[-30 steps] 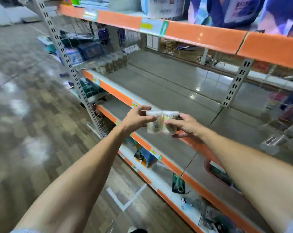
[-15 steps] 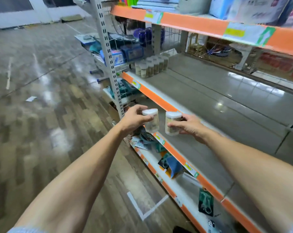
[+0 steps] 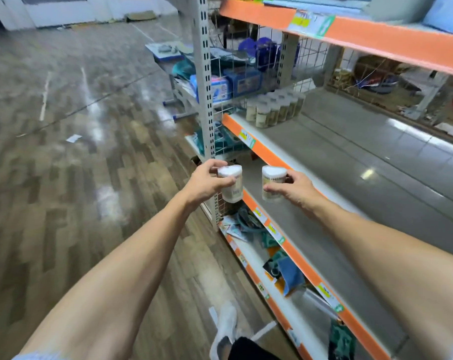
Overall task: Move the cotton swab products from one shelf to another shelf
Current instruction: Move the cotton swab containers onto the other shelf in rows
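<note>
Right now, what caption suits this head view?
Each hand, left and right, holds a cotton swab jar beside orange-edged shelves.

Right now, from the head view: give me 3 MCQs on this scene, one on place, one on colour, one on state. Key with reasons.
1. Where does the group of swab jars stand?
A. floor
B. left end of the middle shelf
C. top shelf

2. What colour is the shelf edge strip?
A. orange
B. green
C. black

3. What is the left hand doing?
A. hanging idle
B. pressing flat on the shelf
C. gripping a white-lidded jar

Key: B, the jars cluster by the wire divider at that shelf's left end; A, the strip is orange with small labels; C, its fingers curl round the jar, as the right hand holds another jar.
</note>
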`<action>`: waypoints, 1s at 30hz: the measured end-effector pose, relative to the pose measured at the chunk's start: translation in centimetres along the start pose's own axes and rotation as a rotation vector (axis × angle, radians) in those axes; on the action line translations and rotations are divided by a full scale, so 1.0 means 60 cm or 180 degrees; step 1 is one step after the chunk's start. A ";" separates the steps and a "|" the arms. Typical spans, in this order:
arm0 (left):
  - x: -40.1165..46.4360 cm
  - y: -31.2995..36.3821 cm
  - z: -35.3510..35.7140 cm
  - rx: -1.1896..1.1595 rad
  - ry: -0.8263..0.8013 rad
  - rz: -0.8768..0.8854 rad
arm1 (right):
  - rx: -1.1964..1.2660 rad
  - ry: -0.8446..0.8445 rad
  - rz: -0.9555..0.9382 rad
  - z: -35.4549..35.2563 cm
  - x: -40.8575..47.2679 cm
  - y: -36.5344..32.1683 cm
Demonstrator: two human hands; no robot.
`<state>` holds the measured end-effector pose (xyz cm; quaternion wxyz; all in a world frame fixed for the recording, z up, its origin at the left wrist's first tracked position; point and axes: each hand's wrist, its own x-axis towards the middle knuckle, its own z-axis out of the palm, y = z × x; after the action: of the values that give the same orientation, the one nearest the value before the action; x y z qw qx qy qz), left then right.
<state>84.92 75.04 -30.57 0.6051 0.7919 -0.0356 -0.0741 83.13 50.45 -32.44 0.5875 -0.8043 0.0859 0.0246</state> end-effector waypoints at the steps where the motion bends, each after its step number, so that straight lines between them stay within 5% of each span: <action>1: 0.017 -0.003 -0.008 0.0037 0.0016 0.0008 | -0.0002 0.0019 -0.0018 0.007 0.018 -0.004; 14: 0.259 0.014 -0.085 0.0437 -0.0132 0.0101 | 0.0049 0.0273 0.0039 0.098 0.249 -0.064; 30: 0.517 0.055 -0.065 0.0572 -0.0582 0.0661 | 0.0011 0.1506 0.0206 0.087 0.402 -0.085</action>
<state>116.25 73.37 -28.71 0.5304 0.8249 -0.1787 -0.0795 108.05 54.25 -32.61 0.5512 -0.7835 0.2470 -0.1459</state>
